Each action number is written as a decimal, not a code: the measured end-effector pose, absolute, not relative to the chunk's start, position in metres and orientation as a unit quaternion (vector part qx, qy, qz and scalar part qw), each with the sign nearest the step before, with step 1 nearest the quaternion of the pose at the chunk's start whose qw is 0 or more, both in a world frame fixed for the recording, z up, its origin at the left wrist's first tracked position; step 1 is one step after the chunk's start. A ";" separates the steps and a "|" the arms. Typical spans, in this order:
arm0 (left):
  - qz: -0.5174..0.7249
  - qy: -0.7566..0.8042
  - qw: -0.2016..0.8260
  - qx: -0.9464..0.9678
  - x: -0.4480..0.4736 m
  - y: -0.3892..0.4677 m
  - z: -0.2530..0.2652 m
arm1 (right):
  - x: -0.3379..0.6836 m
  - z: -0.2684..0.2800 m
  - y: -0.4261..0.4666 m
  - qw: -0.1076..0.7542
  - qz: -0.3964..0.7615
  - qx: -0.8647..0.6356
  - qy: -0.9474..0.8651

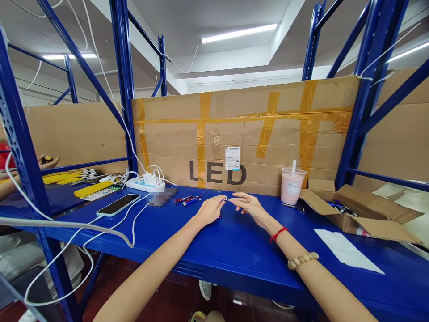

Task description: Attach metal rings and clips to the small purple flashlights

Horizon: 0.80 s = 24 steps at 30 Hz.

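My left hand (212, 210) is closed round a slim pen, most of it hidden by the fingers. A shiny end shows at the fingertips and a dark red bit shows below the hand. Close by on the right, my right hand (250, 206) has its fingers stretched out and apart, the fingertips near the pen's shiny end. Whether they touch it I cannot tell. Several red and blue pens (192, 201) lie on the blue table (231, 255) left of my hands.
A phone (118, 205), a power strip (142, 183) and white cables occupy the left. To the right stand a pink drink cup (291, 190), an open carton (355, 223) with pens and a white paper (346, 250). Cardboard (167, 147) walls the back. Another person's hand (50, 162) shows far left.
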State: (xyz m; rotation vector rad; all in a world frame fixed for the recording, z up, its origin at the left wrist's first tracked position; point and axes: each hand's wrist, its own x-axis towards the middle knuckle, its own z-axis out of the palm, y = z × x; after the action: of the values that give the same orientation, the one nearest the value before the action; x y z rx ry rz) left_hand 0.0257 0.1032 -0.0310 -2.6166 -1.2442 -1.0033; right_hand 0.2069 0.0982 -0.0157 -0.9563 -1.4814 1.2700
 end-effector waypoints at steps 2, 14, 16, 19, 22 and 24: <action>-0.327 -0.401 0.036 -0.855 0.025 0.103 -0.031 | 0.207 -0.016 0.098 0.465 0.519 -0.390 -0.602; -0.333 -0.408 0.036 -0.849 0.025 0.103 -0.030 | 0.206 -0.021 0.104 0.461 0.490 -0.370 -0.641; -0.329 -0.409 0.031 -0.850 0.025 0.103 -0.030 | 0.205 -0.020 0.103 0.467 0.490 -0.366 -0.639; -0.328 -0.411 0.028 -0.850 0.025 0.103 -0.030 | 0.204 -0.019 0.103 0.471 0.495 -0.358 -0.636; -0.326 -0.414 0.025 -0.849 0.025 0.103 -0.030 | 0.204 -0.020 0.103 0.470 0.493 -0.355 -0.641; -0.325 -0.414 0.024 -0.850 0.025 0.103 -0.030 | 0.204 -0.020 0.104 0.469 0.488 -0.355 -0.645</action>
State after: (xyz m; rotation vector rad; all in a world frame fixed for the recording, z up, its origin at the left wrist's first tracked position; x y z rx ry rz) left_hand 0.0246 0.1028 -0.0300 -2.6306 -1.2821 -1.0056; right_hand 0.2039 0.1038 -0.0202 -0.8703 -1.5803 1.1954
